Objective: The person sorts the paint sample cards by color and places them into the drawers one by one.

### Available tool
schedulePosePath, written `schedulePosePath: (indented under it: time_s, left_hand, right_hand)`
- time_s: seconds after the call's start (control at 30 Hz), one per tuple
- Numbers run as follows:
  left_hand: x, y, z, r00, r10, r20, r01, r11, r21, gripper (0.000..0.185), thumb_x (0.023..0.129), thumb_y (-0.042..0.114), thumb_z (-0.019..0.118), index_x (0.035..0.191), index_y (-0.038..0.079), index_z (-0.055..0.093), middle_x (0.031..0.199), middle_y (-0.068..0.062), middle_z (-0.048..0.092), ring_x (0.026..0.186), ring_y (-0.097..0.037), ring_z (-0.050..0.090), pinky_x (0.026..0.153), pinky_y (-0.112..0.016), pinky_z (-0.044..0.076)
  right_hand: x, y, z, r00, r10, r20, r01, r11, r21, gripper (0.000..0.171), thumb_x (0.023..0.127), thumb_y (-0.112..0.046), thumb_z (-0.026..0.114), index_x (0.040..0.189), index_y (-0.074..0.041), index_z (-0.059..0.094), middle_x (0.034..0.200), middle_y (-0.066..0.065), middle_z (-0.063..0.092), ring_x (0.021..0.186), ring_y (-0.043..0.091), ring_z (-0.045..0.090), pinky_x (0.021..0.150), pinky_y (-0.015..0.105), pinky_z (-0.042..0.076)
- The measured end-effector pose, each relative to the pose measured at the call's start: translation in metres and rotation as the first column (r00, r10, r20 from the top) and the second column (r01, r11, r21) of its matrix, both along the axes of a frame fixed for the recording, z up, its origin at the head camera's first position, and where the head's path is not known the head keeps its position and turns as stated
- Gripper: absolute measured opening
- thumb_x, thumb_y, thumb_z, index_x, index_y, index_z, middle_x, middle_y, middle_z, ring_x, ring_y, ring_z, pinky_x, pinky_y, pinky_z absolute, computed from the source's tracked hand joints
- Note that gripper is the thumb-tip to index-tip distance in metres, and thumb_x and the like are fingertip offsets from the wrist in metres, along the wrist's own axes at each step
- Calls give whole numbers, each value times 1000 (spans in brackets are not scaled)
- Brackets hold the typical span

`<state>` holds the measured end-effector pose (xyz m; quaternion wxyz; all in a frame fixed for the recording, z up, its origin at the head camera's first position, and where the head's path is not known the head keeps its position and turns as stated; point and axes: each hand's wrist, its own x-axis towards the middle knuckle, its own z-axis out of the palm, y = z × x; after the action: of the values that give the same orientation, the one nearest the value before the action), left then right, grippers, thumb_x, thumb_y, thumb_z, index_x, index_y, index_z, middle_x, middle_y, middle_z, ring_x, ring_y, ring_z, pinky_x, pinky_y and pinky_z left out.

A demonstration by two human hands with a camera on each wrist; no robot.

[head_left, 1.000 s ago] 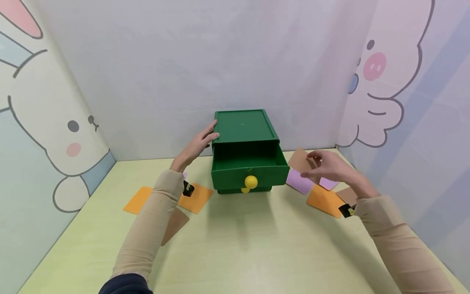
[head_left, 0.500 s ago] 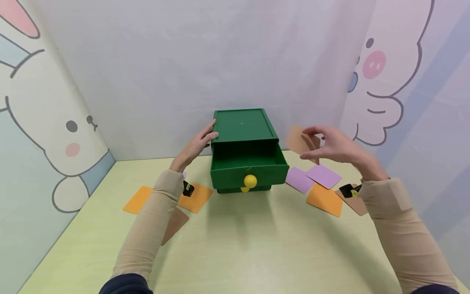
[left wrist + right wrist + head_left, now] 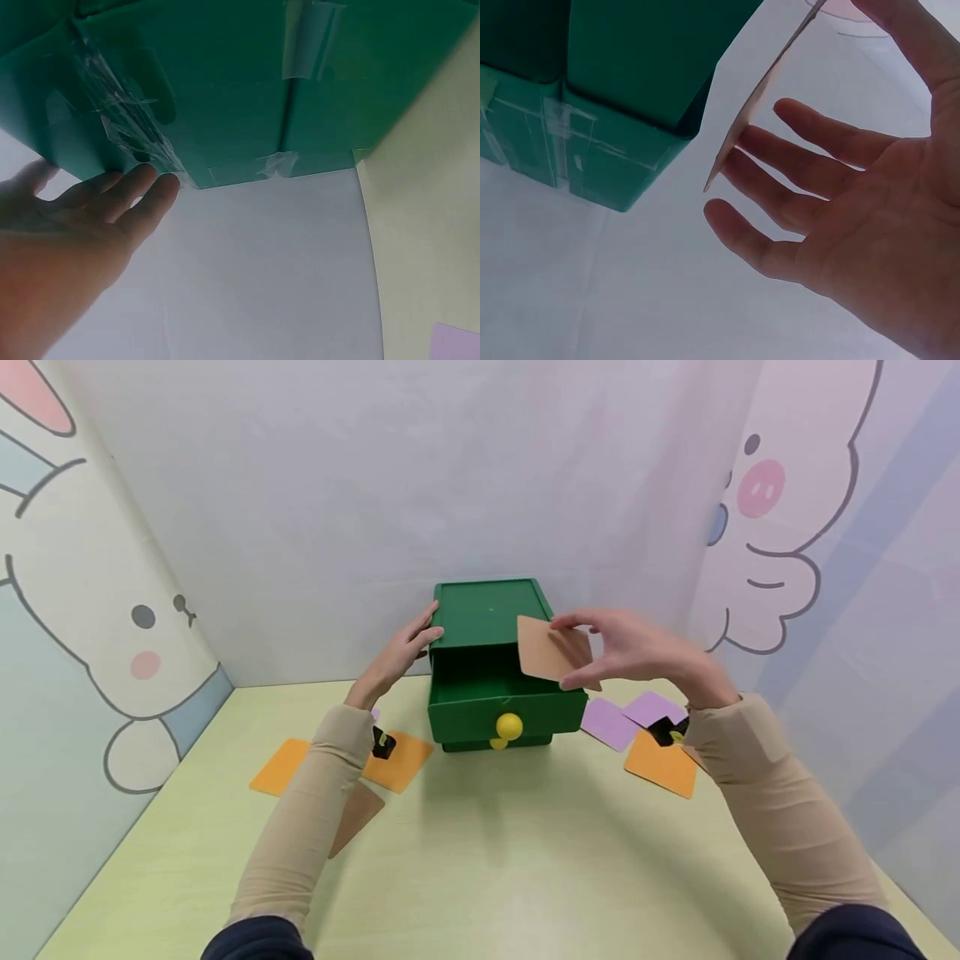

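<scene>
My right hand pinches a brown card by its right edge, thumb on top and fingers spread loosely behind its back face. The card hangs in the air, tilted, its free left edge pointing toward the drawer box. It sits just above the right front corner of the open drawer, so the drawer's hollow lies down and to the left of my fingertips. In the right wrist view the card shows nearly edge-on, a thin line between my fingers and the box's green side, apart from the box.

My left hand rests flat against the box's left side, fingers straight and touching the upper edge, gripping nothing. The left wrist view shows those fingertips at the taped green wall. This hand is on the far side of the box from the card; the right hand is the one over the drawer.

The drawer is pulled out toward me, its yellow knob facing front, and what I can see of its inside looks bare.

On the tabletop right of the box lie two purple cards and an orange card. Left of the box lie two more orange cards and another brown card partly under my left sleeve.
</scene>
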<state>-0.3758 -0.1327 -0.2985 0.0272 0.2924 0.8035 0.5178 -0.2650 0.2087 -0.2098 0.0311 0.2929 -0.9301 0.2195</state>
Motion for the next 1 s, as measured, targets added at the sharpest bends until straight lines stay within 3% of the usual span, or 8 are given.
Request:
schedulePosePath:
  time_s: [0.17,0.33,0.6,0.8,1.0]
  left_hand:
    - [1,0,0,1000,4,0,-4,1000,6,63,101,46,40,155,34,11,164,6,8,151,-18,13,118,-52,27]
    - [3,1,1,1000,-5,11,5,1000,-2,61,103,39,38,156,31,8,164,3,6,152,-20,11,119,-53,24]
    - [25,3,20,1000,-22,23,22,1000,-13,63,104,30,38,157,18,6,164,-7,4,152,-28,10,118,-56,24]
    - [28,3,21,1000,-12,20,13,1000,-17,63,104,30,39,157,17,7,164,-8,6,152,-28,11,118,-56,24]
    - [27,3,21,1000,-7,15,8,1000,-22,63,104,31,39,157,17,8,164,-7,6,151,-28,12,118,-53,25]
  right_hand:
    - [-4,-13,0,999,48,14,-48,999,11,74,75,-33,83,138,-9,51,139,8,54,129,29,44,108,53,39]
    - [-5,-21,-1,996,87,24,-88,996,17,76,74,-31,84,138,-7,51,137,10,55,125,28,46,106,51,40]
    - [-6,-30,2,995,91,46,-94,993,65,79,73,-32,84,140,-7,49,137,9,54,120,26,47,97,45,47]
    - [-6,-32,1,992,97,76,-103,992,75,79,74,-31,83,141,-8,48,134,9,55,113,24,48,90,42,49]
    - [-6,-32,1,989,124,78,-129,989,71,78,76,-30,83,142,-7,47,138,9,53,117,24,47,95,43,47]
